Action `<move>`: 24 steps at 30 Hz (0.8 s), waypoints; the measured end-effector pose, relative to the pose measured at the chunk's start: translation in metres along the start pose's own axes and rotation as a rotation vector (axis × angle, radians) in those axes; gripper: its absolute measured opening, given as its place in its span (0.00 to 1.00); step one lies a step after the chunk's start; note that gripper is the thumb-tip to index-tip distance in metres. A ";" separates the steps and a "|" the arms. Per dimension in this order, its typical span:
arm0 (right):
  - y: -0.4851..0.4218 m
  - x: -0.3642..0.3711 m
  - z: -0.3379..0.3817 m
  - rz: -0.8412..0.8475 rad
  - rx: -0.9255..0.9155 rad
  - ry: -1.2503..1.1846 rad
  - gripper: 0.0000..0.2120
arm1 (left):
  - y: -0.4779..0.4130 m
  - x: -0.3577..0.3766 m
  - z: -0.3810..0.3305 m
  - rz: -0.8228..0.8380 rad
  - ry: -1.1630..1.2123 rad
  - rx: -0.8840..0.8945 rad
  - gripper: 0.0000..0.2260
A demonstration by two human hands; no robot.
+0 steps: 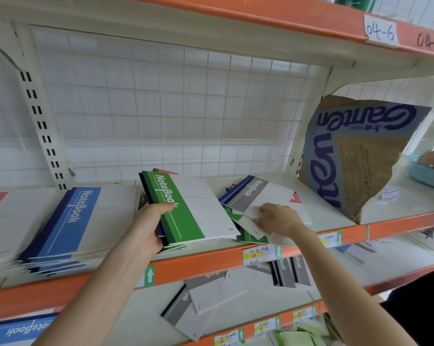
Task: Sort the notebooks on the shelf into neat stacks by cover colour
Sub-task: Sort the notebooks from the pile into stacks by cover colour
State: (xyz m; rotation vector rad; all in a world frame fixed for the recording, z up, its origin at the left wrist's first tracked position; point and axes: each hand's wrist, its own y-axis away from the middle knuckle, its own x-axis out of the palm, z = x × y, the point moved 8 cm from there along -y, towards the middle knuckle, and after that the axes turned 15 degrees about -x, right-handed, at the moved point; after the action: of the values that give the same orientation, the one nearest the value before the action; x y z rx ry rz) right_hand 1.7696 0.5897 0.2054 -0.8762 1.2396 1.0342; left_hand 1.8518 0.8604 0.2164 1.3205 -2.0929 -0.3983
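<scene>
Cream metal shelf [330, 211], orange front lip, wire-grid back. Left hand [146, 231] grips green notebooks [183, 213] at spine edge, thumb on cover, bundle tilted mid-shelf. Right hand [279, 217] on loose pile [247, 234] beside grey notebook [258, 193]; blurred, cannot tell whether pinching or pressing. Blue stack [71, 221] at left. Risks: smooth thin covers slide; pile near lip could spill; one-handed bundle may fan out. Flat, bendy card rectangles.
</scene>
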 end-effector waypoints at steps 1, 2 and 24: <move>0.001 0.000 -0.002 0.026 -0.009 0.000 0.22 | 0.000 0.000 0.001 -0.002 0.001 -0.003 0.05; 0.002 0.001 -0.005 0.047 -0.020 -0.004 0.23 | 0.000 0.000 0.001 -0.003 0.002 -0.006 0.05; 0.049 -0.047 0.037 -0.729 -0.554 -0.202 0.12 | 0.005 0.012 0.008 -0.025 0.014 -0.012 0.08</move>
State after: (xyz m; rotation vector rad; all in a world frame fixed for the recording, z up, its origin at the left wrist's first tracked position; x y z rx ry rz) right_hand 1.7337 0.6337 0.2582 -1.4657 0.3794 0.8314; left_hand 1.8397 0.8510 0.2175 1.3405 -2.0611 -0.4101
